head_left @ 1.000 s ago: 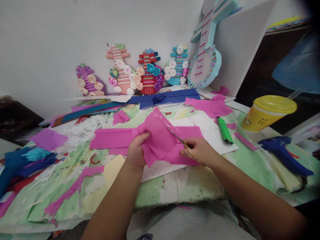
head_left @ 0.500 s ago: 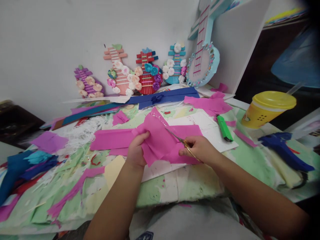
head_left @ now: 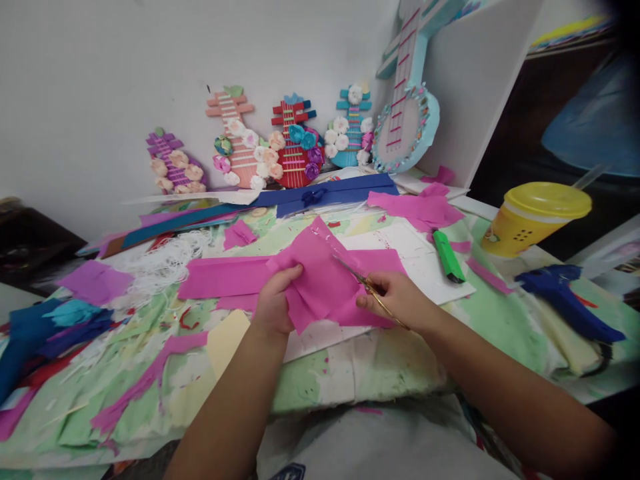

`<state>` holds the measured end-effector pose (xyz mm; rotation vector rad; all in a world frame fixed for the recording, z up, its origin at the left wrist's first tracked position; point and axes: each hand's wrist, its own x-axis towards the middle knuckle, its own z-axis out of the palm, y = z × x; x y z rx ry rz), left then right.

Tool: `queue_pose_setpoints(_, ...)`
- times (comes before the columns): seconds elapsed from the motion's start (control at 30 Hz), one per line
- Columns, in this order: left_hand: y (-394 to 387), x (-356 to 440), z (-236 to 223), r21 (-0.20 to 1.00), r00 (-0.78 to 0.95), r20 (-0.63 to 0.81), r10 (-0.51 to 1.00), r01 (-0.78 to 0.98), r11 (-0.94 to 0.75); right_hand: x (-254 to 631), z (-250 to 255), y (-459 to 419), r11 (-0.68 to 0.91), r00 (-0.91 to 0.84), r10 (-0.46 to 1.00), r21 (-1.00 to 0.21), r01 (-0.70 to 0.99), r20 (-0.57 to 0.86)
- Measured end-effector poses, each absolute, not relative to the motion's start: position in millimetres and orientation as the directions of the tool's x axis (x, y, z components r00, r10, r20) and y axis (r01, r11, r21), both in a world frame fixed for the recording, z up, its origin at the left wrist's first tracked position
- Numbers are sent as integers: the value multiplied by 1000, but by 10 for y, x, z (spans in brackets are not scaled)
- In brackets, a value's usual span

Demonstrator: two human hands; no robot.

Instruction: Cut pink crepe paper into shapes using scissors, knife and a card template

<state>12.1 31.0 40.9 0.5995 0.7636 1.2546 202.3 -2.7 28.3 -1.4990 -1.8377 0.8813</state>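
Left of cup (head_left: 527, 227) and glue gun (head_left: 573, 300), a pink sheet (head_left: 323, 287), clamped in the left hand (head_left: 274, 300), is partly covering a board (head_left: 430, 277) and hiding some fingers, while the right hand (head_left: 400, 300) is gripping scissors (head_left: 369, 285).

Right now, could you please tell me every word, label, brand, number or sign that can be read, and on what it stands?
No text can be read.
Yellow cup: dark marks, too small to read.
Blue badge on the grey cloth at the bottom edge: too blurred to read.
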Motion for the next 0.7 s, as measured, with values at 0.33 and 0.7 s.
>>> queue_pose_setpoints(0.33, 286, 139, 413, 755, 175, -193, 965, -601, 261, 1987, 287, -41, 105, -157, 987, -810, 577, 16)
queue_pose_setpoints(0.7, 278, 127, 417, 766, 166, -222, 961, -580, 278, 1951, 277, -44, 62, -115, 993, -841, 537, 0)
